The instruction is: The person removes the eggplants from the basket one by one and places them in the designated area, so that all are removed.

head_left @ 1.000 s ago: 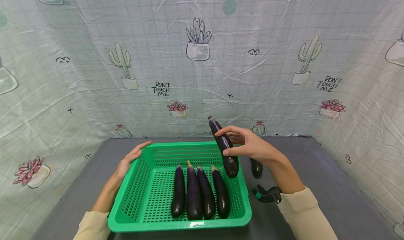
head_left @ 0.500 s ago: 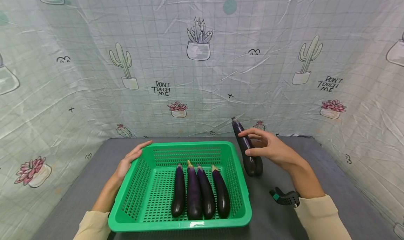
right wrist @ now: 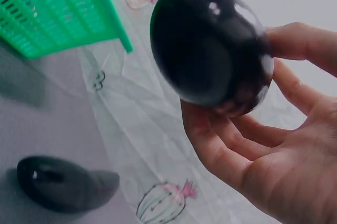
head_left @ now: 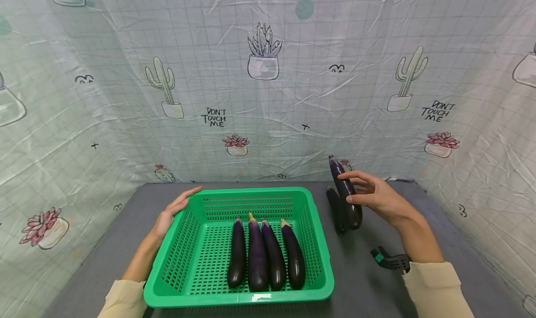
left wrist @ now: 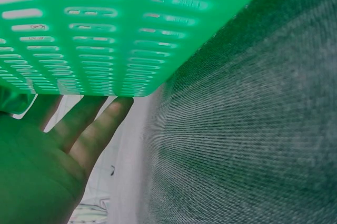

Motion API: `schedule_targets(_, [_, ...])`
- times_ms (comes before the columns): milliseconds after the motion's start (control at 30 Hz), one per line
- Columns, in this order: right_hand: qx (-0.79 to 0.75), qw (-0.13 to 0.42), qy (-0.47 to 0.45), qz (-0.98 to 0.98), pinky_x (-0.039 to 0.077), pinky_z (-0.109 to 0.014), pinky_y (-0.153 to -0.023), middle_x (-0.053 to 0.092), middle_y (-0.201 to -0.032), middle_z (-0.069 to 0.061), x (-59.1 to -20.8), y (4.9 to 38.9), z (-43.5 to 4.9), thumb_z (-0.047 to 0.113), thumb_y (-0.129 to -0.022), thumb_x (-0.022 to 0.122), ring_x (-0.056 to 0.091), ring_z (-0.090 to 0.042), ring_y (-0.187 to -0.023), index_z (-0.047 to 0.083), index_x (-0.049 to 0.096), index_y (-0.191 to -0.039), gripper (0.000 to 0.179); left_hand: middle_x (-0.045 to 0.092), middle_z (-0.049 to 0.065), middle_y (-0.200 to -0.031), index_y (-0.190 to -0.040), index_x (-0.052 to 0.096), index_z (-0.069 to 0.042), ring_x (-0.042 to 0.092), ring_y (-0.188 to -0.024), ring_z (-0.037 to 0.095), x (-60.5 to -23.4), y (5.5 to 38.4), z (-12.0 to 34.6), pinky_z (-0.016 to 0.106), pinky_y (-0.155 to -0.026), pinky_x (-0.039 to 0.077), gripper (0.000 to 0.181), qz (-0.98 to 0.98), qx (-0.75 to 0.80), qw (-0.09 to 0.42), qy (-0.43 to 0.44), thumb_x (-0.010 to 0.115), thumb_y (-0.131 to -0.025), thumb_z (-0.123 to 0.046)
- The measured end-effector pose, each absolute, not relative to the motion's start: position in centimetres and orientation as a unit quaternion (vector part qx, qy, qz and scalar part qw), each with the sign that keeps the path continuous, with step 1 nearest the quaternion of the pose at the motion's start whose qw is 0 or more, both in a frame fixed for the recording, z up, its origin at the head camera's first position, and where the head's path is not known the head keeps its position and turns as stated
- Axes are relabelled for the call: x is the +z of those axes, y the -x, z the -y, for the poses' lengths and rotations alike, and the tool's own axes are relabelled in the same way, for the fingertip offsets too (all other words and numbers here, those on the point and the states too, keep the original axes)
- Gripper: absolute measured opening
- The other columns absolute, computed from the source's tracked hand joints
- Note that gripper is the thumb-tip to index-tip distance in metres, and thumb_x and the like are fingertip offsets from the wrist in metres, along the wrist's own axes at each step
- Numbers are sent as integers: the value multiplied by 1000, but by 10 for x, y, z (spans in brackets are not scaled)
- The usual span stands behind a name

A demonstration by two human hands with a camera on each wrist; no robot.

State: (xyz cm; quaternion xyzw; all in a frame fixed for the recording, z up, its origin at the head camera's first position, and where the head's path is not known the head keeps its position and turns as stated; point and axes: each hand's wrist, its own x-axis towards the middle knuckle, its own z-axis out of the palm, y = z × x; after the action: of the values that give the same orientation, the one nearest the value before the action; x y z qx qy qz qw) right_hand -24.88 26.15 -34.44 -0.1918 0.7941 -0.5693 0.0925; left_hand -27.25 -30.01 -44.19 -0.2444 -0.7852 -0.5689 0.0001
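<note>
My right hand [head_left: 374, 195] pinches a dark, glossy eggplant [head_left: 344, 186] between thumb and fingers, to the right of the green plastic basket [head_left: 201, 301]. The eggplant tilts with its stem end up and away. In the right wrist view its rounded end [right wrist: 205, 45] faces the camera, raised off the table. Another eggplant [head_left: 335, 207] lies on the table close beneath it, partly overlapped in the head view. Along the basket's left rim rests my left hand [head_left: 168, 215], fingers extended; the left wrist view has its fingertips [left wrist: 124, 104] against the basket's side.
Inside the basket several eggplants [head_left: 257, 262] lie side by side, stems pointing away, toward the middle and right. A grey cloth [head_left: 377, 290] covers the table. Patterned fabric [head_left: 268, 99] with cactus drawings hangs behind and at both sides.
My right hand has carried the eggplant from above the basket's right side out to the right, over the eggplant on the table. The left hand and basket have stayed put.
</note>
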Motion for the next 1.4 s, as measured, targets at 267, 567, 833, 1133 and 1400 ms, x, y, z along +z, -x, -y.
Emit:
schedule_targets(267, [-577, 86, 155, -797, 45, -51, -99, 23, -166, -23, -357, 260, -277, 12, -97, 71, 33, -45, -146, 9, 48, -150, 58, 18, 24, -170, -163, 29, -2, 29, -143, -8, -443, 272, 300, 24, -112, 29, 52, 784, -571, -3, 244, 21, -115, -21])
schedule_targets(567, [-589, 95, 105, -796, 32, -74, -111, 14, -169, -29, -373, 269, -291, 12, -95, 73, 22, -51, -152, 11, 48, -152, 62, 18, 25, -169, -162, 28, 0, 30, -147, -1, -443, 271, 299, 22, -112, 29, 52, 780, -573, 2, 251, 20, -114, -20])
schedule_targets(833, [-577, 100, 96, -805, 41, -66, -105, 15, -169, -28, -384, 276, -299, 12, -96, 72, 24, -49, -151, 11, 47, -153, 62, 20, 23, -169, -162, 27, 1, 34, -142, -6, -442, 271, 299, 14, -107, 32, 52, 775, -578, -2, 257, 20, -114, -19])
schedule_targets(1133, [-587, 104, 90, -798, 40, -38, -67, 14, -169, -25, -395, 284, -304, 10, -97, 70, 41, -34, -133, 10, 47, -153, 60, 24, 16, -169, -162, 28, 1, 33, -143, -7, -440, 272, 298, 15, -107, 32, 52, 775, -575, 2, 263, 20, -114, -18])
schedule_targets(1400, [-564, 119, 80, -813, 41, -65, -103, 9, -171, -28, -408, 289, -308, 14, -98, 70, 15, -53, -154, 10, 44, -156, 64, 33, -6, -163, -162, 24, 4, 46, -138, -2, -439, 271, 298, 14, -105, 41, 52, 756, -594, -12, 273, 19, -114, -16])
